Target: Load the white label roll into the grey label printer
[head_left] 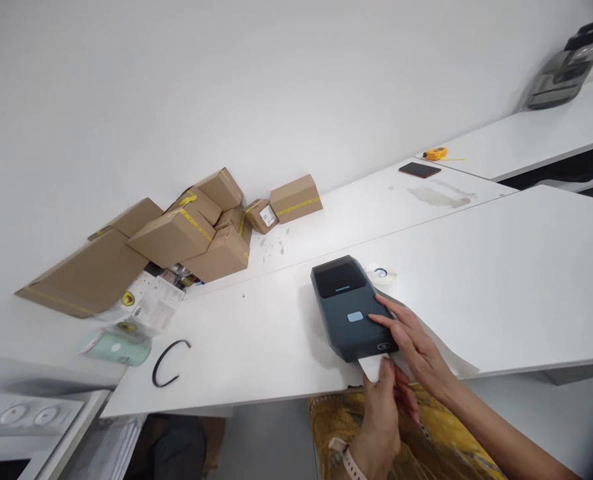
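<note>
A dark grey-blue label printer (343, 310) stands on the white table near its front edge, a pale button on its top. A white label (371, 367) sticks out of its front slot. My left hand (383, 407) pinches the label's end between thumb and fingers, just past the table edge. Lying over the printer's right side is my right hand (416, 343), its fingers stretched out and one fingertip close to the button. Behind the printer, a small white roll (380, 273) shows in part.
Cardboard boxes (176, 233) are piled at the left against the wall. Clear packets (153, 303), a mint-green pouch (119, 347) and a black curved band (166, 363) lie at the left front. A phone (419, 170) and yellow tape measure (435, 154) lie at the back right.
</note>
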The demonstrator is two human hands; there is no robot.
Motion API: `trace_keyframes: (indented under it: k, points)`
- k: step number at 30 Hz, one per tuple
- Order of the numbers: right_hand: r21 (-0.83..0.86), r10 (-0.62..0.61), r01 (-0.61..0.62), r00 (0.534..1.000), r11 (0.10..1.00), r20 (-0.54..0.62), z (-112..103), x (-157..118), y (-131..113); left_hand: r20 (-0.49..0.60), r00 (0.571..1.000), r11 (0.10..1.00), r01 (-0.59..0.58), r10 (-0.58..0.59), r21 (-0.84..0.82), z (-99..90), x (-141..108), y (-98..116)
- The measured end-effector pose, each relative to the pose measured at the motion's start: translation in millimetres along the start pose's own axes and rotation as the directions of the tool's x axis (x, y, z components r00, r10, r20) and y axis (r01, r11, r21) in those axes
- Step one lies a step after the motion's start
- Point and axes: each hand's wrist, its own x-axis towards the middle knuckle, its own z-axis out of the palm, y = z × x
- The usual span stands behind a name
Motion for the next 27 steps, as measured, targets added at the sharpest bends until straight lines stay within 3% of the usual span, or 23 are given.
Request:
trace_keyframes:
  k: [3, 5, 8, 10, 12, 14, 15, 17, 19, 22, 27]
  points:
    - [-0.056, -0.048, 0.047, 0.999, 0.997, -0.02, 0, 2, -2, 0.057, 0.998, 1.0, -0.027, 0.026, 0.008, -5.3, 1, 0]
    - [-0.136, -0.109, 0.104, 0.994, 0.985, -0.03, -1, 6, -5, 0.162, 0.987, 0.997, -0.006, -0.007, 0.081, -13.4, -4, 5]
    - [-0.281, -0.228, 0.224, 0.973, 0.933, 0.021, -2, 14, -8, 0.403, 0.903, 0.933, -0.005, -0.15, 0.36, -32.5, -19, 21]
    - [-0.345, -0.284, 0.303, 0.953, 0.888, 0.108, -1, 18, -10, 0.45, 0.871, 0.857, -0.072, -0.195, 0.51, -47.0, -29, 34]
    - [-0.374, -0.311, 0.351, 0.936, 0.858, 0.164, 3, 20, -10, 0.393, 0.916, 0.829, -0.161, -0.076, 0.535, -59.9, -35, 49]
    - [-0.385, -0.316, 0.357, 0.934, 0.851, 0.166, 6, 19, -10, 0.25, 0.955, 0.844, -0.261, 0.157, 0.468, -70.2, -36, 62]
    - [-0.388, -0.316, 0.353, 0.936, 0.851, 0.158, 8, 19, -9, 0.153, 0.948, 0.849, -0.319, 0.28, 0.423, -74.5, -34, 68]
    - [-0.399, -0.316, 0.349, 0.937, 0.848, 0.148, 10, 16, -9, -0.037, 0.874, 0.82, -0.438, 0.484, 0.368, -81.7, -28, 77]
    - [-0.418, -0.319, 0.354, 0.935, 0.837, 0.153, 11, 14, -9, -0.15, 0.776, 0.759, -0.526, 0.613, 0.384, -86.8, -18, 80]
    - [-0.461, -0.332, 0.369, 0.929, 0.807, 0.162, 11, 15, -12, -0.171, 0.687, 0.671, -0.573, 0.706, 0.47, -89.9, -5, 74]
    - [-0.563, -0.353, 0.375, 0.923, 0.736, 0.154, 14, 22, -20, -0.072, 0.729, 0.642, -0.548, 0.681, 0.536, -86.4, 5, 56]
